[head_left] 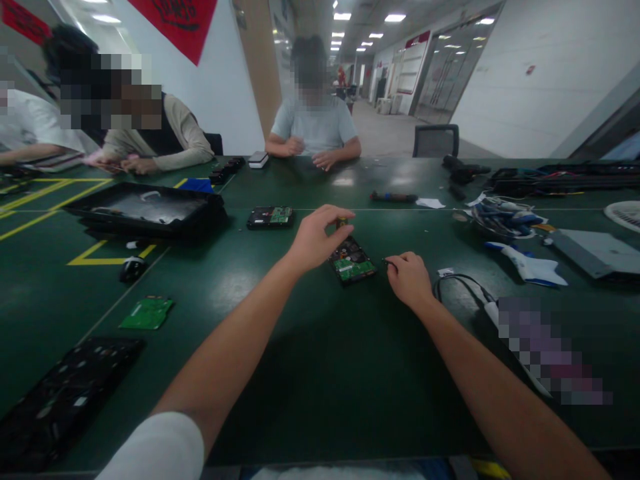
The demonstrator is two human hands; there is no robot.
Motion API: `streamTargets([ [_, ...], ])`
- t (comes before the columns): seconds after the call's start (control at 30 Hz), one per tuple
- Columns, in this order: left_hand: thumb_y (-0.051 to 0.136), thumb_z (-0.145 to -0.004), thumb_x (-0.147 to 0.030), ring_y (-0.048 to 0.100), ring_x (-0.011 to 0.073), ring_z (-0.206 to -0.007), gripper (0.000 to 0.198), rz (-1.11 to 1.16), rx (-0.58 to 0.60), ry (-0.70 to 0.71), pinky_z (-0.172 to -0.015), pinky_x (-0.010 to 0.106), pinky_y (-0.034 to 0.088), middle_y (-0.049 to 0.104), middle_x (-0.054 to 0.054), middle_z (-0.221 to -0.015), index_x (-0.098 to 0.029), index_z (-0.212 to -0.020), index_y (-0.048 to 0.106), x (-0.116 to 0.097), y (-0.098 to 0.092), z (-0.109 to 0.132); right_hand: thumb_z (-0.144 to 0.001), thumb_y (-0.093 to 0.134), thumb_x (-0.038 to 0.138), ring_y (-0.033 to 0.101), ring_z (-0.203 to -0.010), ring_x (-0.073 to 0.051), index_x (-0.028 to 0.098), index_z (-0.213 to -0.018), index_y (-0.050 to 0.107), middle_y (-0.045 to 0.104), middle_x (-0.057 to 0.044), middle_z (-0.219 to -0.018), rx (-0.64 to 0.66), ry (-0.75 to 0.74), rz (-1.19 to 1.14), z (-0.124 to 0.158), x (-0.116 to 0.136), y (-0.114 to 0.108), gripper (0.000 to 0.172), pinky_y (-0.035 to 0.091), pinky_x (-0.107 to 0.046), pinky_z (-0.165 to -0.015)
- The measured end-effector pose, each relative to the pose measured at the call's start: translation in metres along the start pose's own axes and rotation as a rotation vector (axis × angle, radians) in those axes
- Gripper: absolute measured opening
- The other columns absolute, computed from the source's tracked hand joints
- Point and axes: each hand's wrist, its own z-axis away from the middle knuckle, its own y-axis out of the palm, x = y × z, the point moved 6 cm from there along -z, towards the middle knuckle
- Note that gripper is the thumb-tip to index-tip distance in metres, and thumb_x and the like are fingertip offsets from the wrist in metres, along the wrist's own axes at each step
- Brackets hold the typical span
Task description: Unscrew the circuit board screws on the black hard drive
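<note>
Left hand (pixel 319 238) — pinching small yellowish piece (pixel 343 222) over hard drive (pixel 354 269) | right hand (pixel 411 280) — pinching small dark piece (pixel 389 262)

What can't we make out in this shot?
Head view, all:
Amber object: partly hidden by the left hand.
Dark item in the right hand: too small to identify.
Hard drive: partly hidden by the left hand.
White strip: partly covered by pixelation.
White grille: cut off by right edge.

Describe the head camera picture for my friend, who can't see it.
A person's left hand holds a small blurred object at the far end of a hard drive on a green table; the right hand pinches a small dark item beside the drive. Someone in a pale T-shirt sits opposite.
</note>
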Motion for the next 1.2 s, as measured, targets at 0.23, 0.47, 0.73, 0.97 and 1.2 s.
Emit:
streamTargets([
  [0.23,0.074,-0.097,-0.016,0.073,0.0192,-0.108,0.019,0.006,0.015,0.019,-0.090,0.034,0.060,0.079,0.006,-0.115,-0.023,-0.114,0.078,-0.005,-0.001,0.000,-0.105,0.053,0.029,0.062,-0.105,-0.029,0.019,-0.111,0.079,0.068,-0.014,-0.111,0.020,0.037,-0.009,-0.002,-0.004,-0.003,0.029,0.049,-0.041,-0.089],
  [0.47,0.074,-0.096,-0.016,0.074,0.0200,-0.107,0.018,-0.035,0.008,0.001,-0.092,0.036,0.061,0.079,0.006,-0.114,-0.023,-0.113,0.078,-0.005,-0.003,-0.001,-0.104,0.056,0.028,0.062,-0.102,-0.029,0.020,-0.102,0.075,0.067,-0.012,-0.105,0.033,0.091,-0.019,-0.003,-0.007,-0.003,0.021,0.049,-0.040,-0.088],
  [0.73,0.074,-0.095,-0.015,0.072,0.0178,-0.100,0.019,-0.018,-0.018,0.015,-0.088,0.034,0.060,0.078,0.006,-0.110,-0.021,-0.112,0.078,-0.004,-0.004,-0.002,-0.103,0.053,0.024,0.062,-0.105,-0.030,0.018,-0.101,0.074,0.067,-0.015,-0.106,-0.011,0.080,0.023,-0.002,-0.006,-0.005,0.021,0.048,-0.042,-0.092],
  [0.97,0.074,-0.096,-0.017,0.073,0.0198,-0.106,0.017,-0.030,0.001,0.008,-0.089,0.035,0.061,0.079,0.006,-0.113,-0.022,-0.112,0.078,-0.008,-0.003,-0.002,-0.103,0.056,0.026,0.063,-0.100,-0.029,0.020,-0.099,0.075,0.068,-0.013,-0.104,0.016,0.090,0.034,0.000,-0.007,-0.006,0.020,0.049,-0.041,-0.090],
  [1.2,0.073,-0.097,-0.019,0.074,0.0195,-0.105,0.017,-0.025,0.004,0.014,-0.089,0.035,0.062,0.079,0.007,-0.114,-0.023,-0.113,0.078,-0.006,-0.001,0.000,-0.104,0.056,0.028,0.064,-0.098,-0.029,0.020,-0.095,0.073,0.068,-0.013,-0.101,0.052,0.118,0.007,0.000,-0.010,-0.008,0.021,0.050,-0.042,-0.086],
])
